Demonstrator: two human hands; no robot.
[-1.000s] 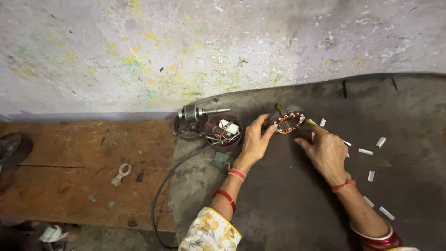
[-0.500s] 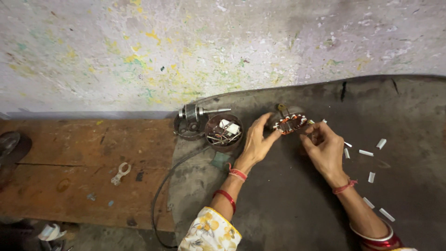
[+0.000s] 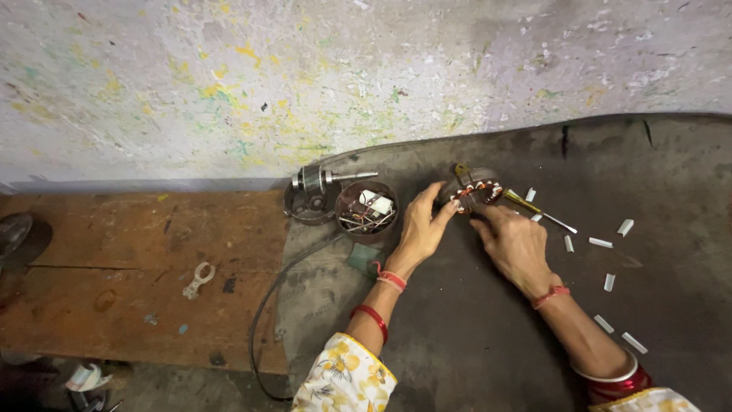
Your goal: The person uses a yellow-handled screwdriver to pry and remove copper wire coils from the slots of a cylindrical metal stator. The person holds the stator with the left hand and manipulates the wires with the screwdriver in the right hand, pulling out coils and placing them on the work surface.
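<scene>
Both hands are pinching the small copper-wound stator ring [image 3: 474, 194] from opposite sides, left hand [image 3: 421, 229] fingertips closing on its near-left rim and right hand [image 3: 515, 243] on its right, the ring lying flat on the dark rubbery mat [image 3: 473, 336], a yellow-handled screwdriver [image 3: 534, 209] angling away just right, white sleeve pieces [image 3: 601, 243] scattered beyond.

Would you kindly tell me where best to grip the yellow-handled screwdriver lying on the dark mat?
Probably by the yellow handle, coming from above: the yellow-handled screwdriver lies flat on the dark mat, its thin metal shaft pointing away to the right, and the handle is the thicker part. The right hand lies nearest.
</scene>
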